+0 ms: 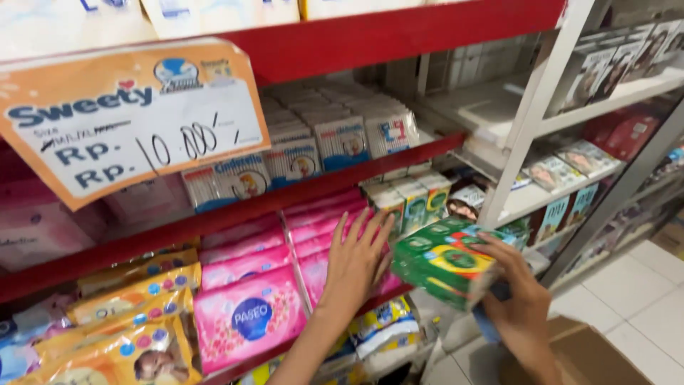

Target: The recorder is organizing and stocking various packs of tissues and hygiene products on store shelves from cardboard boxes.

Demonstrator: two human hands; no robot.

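While right hand (519, 299) grips green boxes (443, 262), pink packs (249, 314) left.

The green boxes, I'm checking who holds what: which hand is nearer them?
Right. The right hand grips the green boxes from their right side; the left hand lies flat on the pink packs, just left of them.

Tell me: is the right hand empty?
No, the right hand grips a bundle of green boxes, while the left hand rests flat on the pink packs.
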